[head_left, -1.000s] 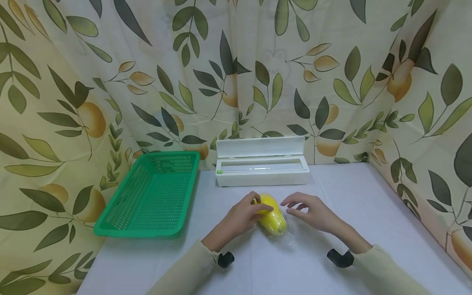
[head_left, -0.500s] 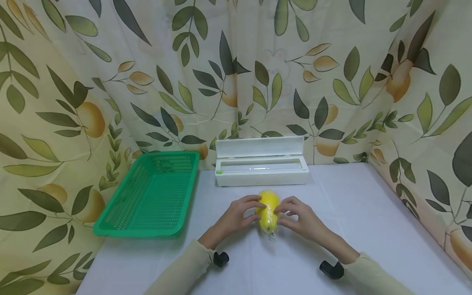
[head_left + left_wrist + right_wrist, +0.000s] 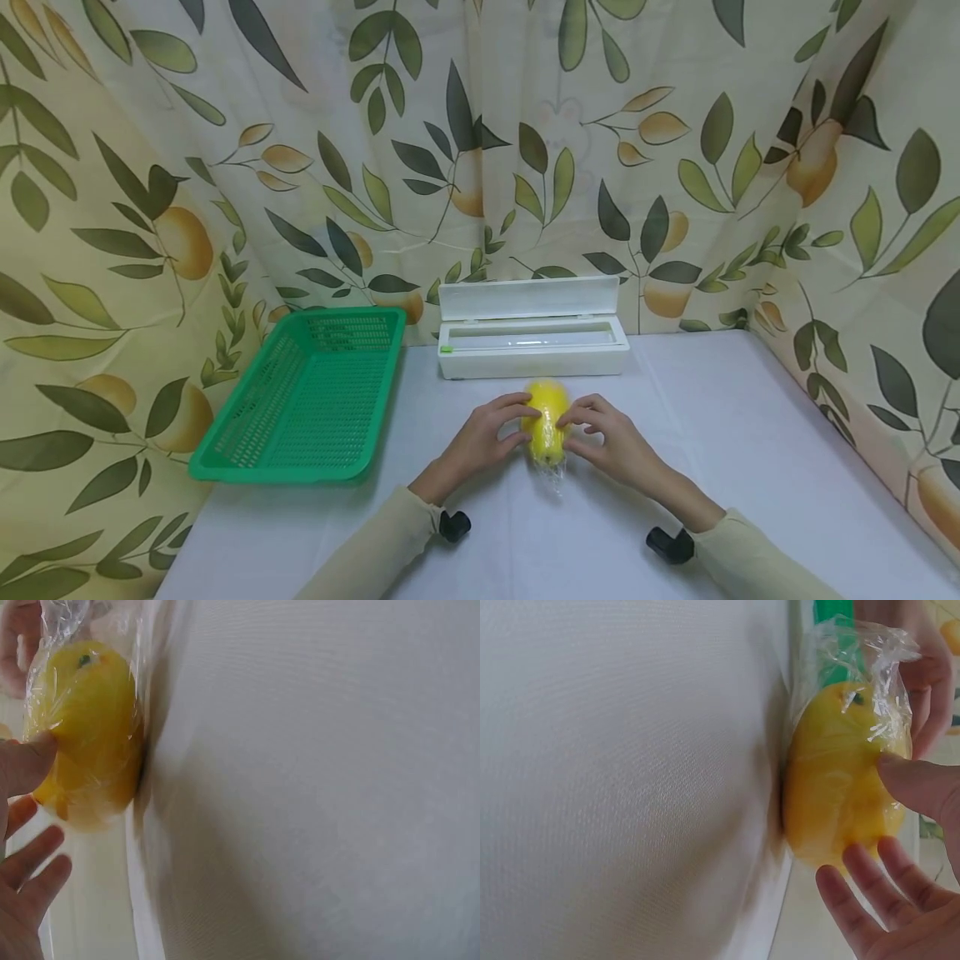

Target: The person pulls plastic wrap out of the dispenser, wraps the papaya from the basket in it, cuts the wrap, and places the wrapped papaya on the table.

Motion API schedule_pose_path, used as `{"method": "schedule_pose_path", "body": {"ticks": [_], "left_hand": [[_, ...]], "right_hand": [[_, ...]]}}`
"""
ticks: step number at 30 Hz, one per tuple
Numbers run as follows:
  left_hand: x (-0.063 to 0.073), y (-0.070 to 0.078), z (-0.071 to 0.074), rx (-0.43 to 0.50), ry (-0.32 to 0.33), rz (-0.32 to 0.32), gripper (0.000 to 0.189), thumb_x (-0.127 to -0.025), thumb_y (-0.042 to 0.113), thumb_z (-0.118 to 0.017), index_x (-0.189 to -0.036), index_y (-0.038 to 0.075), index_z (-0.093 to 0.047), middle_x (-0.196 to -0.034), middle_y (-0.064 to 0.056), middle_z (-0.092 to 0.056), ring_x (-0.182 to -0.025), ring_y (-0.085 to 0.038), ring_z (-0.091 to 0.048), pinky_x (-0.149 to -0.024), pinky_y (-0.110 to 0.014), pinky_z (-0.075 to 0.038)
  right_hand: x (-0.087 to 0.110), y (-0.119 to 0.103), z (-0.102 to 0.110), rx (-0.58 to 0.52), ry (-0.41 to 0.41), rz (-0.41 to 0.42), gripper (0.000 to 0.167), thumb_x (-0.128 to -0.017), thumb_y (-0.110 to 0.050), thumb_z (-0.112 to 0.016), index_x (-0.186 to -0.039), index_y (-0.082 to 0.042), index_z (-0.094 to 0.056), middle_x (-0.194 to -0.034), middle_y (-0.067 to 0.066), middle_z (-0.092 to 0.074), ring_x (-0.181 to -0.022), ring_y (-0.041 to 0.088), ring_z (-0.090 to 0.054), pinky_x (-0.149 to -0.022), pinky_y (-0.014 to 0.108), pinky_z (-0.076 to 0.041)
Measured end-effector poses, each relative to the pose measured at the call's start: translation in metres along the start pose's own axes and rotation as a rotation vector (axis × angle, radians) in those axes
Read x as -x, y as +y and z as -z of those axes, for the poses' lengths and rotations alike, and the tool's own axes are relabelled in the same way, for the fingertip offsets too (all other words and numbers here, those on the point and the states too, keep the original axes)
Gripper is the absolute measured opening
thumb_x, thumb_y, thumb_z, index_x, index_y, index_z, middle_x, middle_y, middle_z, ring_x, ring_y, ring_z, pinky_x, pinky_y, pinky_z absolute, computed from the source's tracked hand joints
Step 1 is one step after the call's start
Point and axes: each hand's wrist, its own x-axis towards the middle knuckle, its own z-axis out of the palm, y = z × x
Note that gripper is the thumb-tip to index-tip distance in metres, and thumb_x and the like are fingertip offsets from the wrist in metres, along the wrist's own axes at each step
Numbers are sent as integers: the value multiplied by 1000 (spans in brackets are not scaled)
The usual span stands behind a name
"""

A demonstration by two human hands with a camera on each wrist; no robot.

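A yellow, mango-shaped fruit (image 3: 547,429) lies on the white tablecloth, wrapped in clear plastic film. Its small dark green stem mark shows in the right wrist view, and loose film (image 3: 892,656) bunches past that end. From one side my left hand (image 3: 483,433) holds the fruit with thumb and forefinger, while its other fingers (image 3: 37,859) are spread apart. My right hand (image 3: 611,433) holds the opposite side, thumb on the film and fingertips (image 3: 862,859) near the fruit's far end. The fruit's underside is hidden.
Behind the hands stands a white cling film dispenser (image 3: 534,365) with its lid raised. A green plastic basket (image 3: 281,477) with slotted walls sits at the left. Leaf-and-fruit patterned curtains (image 3: 555,125) enclose the table's back and sides.
The fruit has turned from slanted to pointing straight towards me. My right hand, apart from it a second ago, has come in against its side. Both hands have barely moved since half a second ago.
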Motion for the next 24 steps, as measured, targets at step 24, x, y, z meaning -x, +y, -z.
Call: {"method": "schedule_pose_path", "body": {"ticks": [24], "left_hand": [[19,19,5,27,-161,-10,43,-81,13,-89,-119,17,-70,-161,-12,-39,-148,-26,-38,-115,-36,-38]], "right_hand": [[15,-4,-5,165,-120,207,60,-63,-9,-98,-114,-24,-70,-138,18,-47,-126,33,-47,-92,47,-56]]}}
